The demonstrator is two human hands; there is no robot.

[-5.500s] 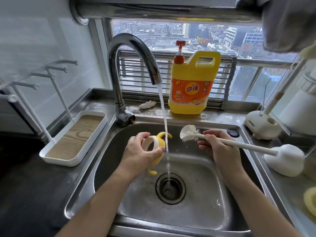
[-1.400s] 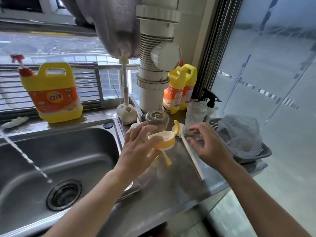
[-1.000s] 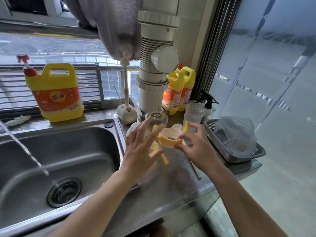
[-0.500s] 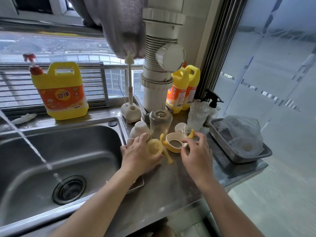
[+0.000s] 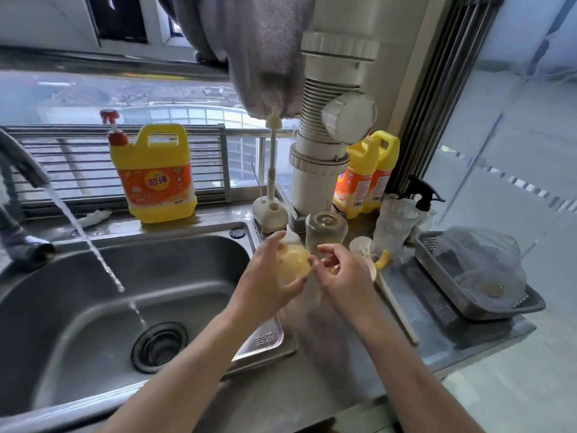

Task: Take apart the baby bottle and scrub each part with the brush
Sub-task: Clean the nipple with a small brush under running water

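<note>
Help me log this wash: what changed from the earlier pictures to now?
The brush left the right hand and lies on the counter beside the sink. The yellow handle ring went from the left hand under the tap to the counter. The left hand now holds a pale yellow part, the right hand at its edge. Unchanged: water running, detergent jug in place.

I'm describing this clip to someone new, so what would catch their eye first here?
Dead centre, the left hand holds a pale yellow bottle part over the counter, with the right hand close beside it. To the left, water runs from the tap into the sink, and a big yellow detergent jug stands on the ledge behind it.
</note>
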